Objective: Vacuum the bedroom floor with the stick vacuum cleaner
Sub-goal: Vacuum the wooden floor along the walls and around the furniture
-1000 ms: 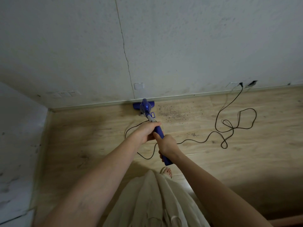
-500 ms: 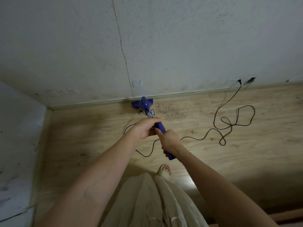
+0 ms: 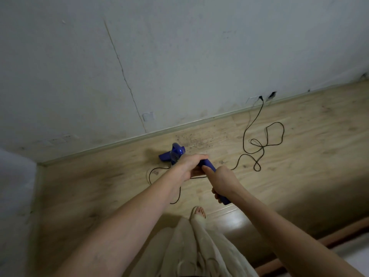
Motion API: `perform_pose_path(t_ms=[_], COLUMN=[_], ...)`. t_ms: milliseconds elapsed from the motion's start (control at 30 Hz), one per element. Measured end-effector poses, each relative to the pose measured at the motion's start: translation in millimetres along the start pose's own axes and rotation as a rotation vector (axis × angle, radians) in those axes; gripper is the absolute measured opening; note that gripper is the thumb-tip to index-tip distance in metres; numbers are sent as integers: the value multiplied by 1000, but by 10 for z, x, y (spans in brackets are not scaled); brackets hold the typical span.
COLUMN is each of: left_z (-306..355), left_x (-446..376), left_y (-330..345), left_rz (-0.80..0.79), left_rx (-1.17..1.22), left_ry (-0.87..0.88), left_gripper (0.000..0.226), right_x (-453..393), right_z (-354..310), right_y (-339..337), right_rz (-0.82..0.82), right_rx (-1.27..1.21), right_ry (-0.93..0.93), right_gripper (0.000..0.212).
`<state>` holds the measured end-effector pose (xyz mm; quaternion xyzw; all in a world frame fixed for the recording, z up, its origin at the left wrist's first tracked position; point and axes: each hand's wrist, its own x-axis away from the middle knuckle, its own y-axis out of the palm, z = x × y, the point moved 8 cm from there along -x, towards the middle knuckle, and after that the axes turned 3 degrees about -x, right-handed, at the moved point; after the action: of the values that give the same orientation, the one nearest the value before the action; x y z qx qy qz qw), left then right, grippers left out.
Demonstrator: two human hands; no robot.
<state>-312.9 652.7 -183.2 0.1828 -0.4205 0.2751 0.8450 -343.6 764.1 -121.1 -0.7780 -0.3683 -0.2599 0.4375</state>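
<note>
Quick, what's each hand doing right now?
Left hand: gripping the vacuum handle, farther down.
Right hand: gripping the handle near its top end.

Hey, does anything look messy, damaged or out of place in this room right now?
Yes. Dark crumbs are scattered on the wooden floor by the baseboard, just right of the blue vacuum. Its black cord lies in loose tangled loops. A long thin crack runs down the wall.
</note>
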Motion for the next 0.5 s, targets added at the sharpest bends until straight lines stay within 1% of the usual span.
perform_pose_path(t_ms=[233,367,500], left_z=[-70,-74,-22], left_x=[61,-26,-149], left_y=[-12,-113,-168], left_rz=[-17,5,36], left_rx=[-78,-75,-67], left_ry=[-3,-5,2], left_gripper=[16,23,22], right_x=[157,82,-96], right_z=[75,8,-71], right_y=[164,261,319], right_rz=[59,68,49], right_rx=[-183,-199,-166], right_ry=[39,8,-41], right_gripper=[43,43,41])
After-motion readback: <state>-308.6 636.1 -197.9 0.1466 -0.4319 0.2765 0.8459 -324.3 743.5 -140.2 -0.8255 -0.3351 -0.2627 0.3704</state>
